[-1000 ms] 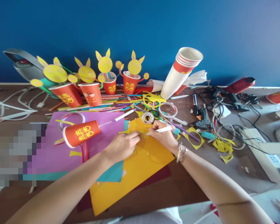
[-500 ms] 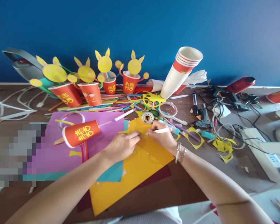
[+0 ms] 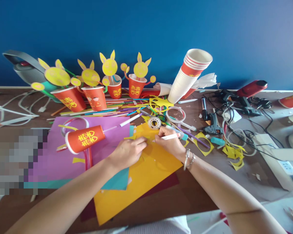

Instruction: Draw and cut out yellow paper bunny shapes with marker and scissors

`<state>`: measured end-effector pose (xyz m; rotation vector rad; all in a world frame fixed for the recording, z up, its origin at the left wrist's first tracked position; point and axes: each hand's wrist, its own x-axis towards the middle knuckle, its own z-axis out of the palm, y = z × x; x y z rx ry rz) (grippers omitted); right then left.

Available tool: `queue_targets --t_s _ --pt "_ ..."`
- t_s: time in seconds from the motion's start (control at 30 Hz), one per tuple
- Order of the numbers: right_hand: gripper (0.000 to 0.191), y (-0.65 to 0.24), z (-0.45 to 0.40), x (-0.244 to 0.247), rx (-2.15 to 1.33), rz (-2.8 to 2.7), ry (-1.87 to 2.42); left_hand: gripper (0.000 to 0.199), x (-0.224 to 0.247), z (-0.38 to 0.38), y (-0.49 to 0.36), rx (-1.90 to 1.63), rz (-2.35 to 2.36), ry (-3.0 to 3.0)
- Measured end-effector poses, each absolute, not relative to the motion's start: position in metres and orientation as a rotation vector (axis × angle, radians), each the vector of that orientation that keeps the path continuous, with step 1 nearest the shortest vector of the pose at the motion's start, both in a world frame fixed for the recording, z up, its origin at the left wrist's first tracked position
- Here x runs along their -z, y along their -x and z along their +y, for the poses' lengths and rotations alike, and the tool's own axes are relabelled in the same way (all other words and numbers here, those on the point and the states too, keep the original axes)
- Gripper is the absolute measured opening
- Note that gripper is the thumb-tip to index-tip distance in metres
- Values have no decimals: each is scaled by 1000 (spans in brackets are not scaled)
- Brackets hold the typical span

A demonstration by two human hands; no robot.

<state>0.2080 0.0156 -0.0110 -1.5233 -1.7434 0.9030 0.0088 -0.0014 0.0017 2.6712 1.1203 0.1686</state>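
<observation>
My right hand (image 3: 172, 143) grips a white marker pen (image 3: 171, 136), its tip near the orange-yellow sheet of paper (image 3: 136, 185). My left hand (image 3: 128, 151) presses that sheet, fingers together and bent down; the fingertips are partly hidden. Yellow paper scraps lie just beyond its knuckles. Left of my left hand, a red paper cup (image 3: 85, 139) lies on its side on a purple sheet (image 3: 48, 149), with pink and red straws under it and a pale straw at its base. A white tape roll (image 3: 154, 123) sits beyond my hands, beside scissors (image 3: 161, 118).
Behind stand red cups (image 3: 95, 99) with yellow rabbit heads, and a leaning stack of paper cups (image 3: 189, 76). Several straws (image 3: 97, 110) lie before them. On the right are glue guns (image 3: 213, 125), tangled cords, yellow offcuts (image 3: 203, 144) and a power strip (image 3: 273, 159).
</observation>
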Motion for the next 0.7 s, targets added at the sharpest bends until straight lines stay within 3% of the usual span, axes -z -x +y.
queue_targets --t_s 0.7 --pt "25 -206 16 11 -897 -1737 1528 35 -1 -1 -9 -194 1115 -2653"
